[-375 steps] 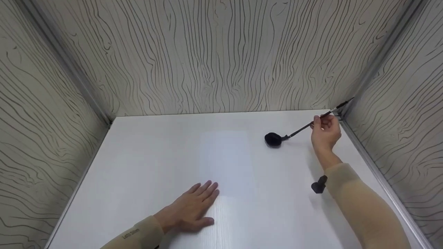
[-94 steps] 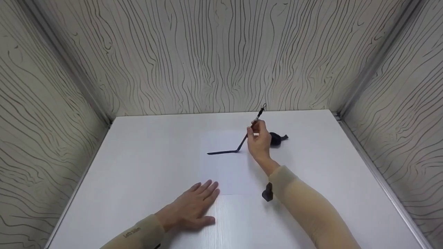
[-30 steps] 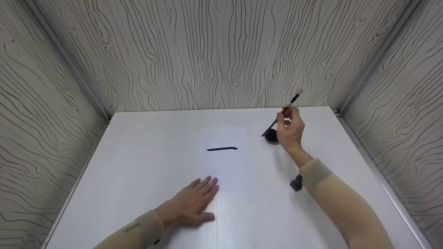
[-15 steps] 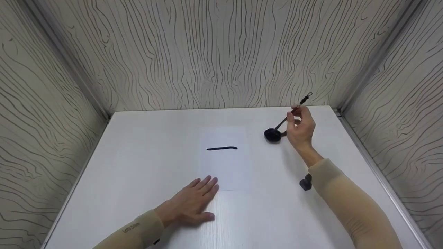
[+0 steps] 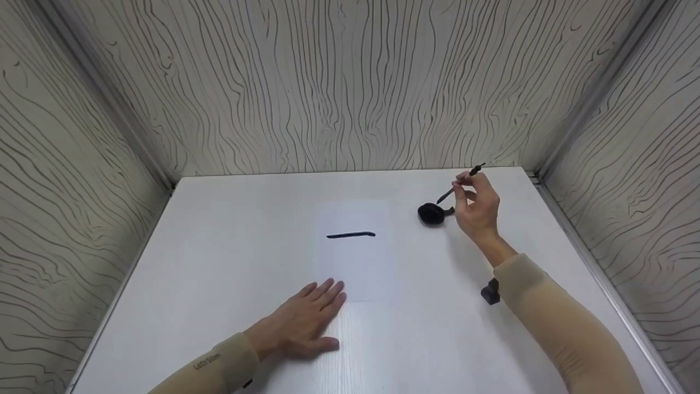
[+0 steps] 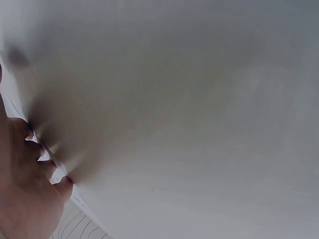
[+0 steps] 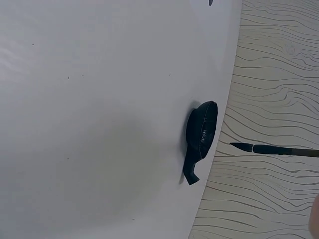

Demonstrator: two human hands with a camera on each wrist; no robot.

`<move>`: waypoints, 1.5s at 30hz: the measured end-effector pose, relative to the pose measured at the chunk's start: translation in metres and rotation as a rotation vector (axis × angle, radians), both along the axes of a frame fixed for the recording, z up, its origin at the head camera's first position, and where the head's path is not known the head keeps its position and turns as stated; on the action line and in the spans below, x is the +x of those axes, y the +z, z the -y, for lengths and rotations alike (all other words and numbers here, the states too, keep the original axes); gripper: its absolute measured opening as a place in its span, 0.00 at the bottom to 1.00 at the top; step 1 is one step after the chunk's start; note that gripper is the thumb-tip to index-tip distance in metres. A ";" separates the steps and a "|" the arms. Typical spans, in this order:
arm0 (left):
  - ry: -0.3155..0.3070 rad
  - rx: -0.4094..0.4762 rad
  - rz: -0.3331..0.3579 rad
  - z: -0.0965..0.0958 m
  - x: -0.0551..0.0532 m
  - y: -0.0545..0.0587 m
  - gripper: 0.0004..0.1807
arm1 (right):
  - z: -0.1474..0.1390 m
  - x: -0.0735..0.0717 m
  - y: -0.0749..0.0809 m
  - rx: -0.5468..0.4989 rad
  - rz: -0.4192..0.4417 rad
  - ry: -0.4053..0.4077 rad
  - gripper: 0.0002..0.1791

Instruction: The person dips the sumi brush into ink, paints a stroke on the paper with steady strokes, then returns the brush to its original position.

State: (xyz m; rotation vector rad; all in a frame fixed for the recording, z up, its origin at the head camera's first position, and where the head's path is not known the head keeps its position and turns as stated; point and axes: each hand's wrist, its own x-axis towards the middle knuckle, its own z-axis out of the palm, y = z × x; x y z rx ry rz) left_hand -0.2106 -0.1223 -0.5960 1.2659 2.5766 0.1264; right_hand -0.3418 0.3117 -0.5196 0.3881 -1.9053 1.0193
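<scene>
My right hand point(image 5: 478, 207) pinches an ink brush point(image 5: 447, 195) slantwise, tip down, near the far rim of a small black ink dish point(image 5: 431, 215). In the right wrist view the brush's dark pointed tip point(image 7: 241, 146) shows apart from the dish point(image 7: 203, 130), whose short spout-like handle sticks out to one side. A sheet of white paper point(image 5: 363, 268) lies on the table, bearing one black horizontal stroke point(image 5: 351, 235). Flat at the paper's lower left corner rests my left hand point(image 5: 303, 324), its fingers straight; the left wrist view shows its fingertips point(image 6: 64, 188) on the surface.
The white table point(image 5: 219, 241) is enclosed by wood-grain panels point(image 5: 350, 87) at the back and both sides. Metal rails run along the side edges. A small black device point(image 5: 490, 292) sits by the right cuff.
Earlier the brush drew the stroke on the paper, then moved right to the ink dish. Over the last half second its tip has lifted from the dish. The left hand has stayed put.
</scene>
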 end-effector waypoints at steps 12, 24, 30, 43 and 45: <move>-0.006 0.010 -0.007 0.000 -0.001 -0.003 0.56 | -0.010 0.006 -0.011 0.174 -0.023 0.077 0.08; 0.010 0.005 0.019 -0.001 0.000 -0.002 0.57 | -0.028 0.016 -0.027 0.622 -0.062 0.127 0.19; 0.009 0.002 0.015 0.000 -0.001 -0.002 0.58 | -0.037 0.018 -0.033 0.834 -0.146 0.141 0.13; -0.011 -0.023 -0.003 0.000 -0.001 -0.001 0.58 | -0.055 0.022 -0.056 1.008 -0.230 0.217 0.09; -0.008 -0.024 0.003 0.000 -0.001 -0.001 0.58 | -0.058 0.022 -0.060 1.016 -0.222 0.221 0.11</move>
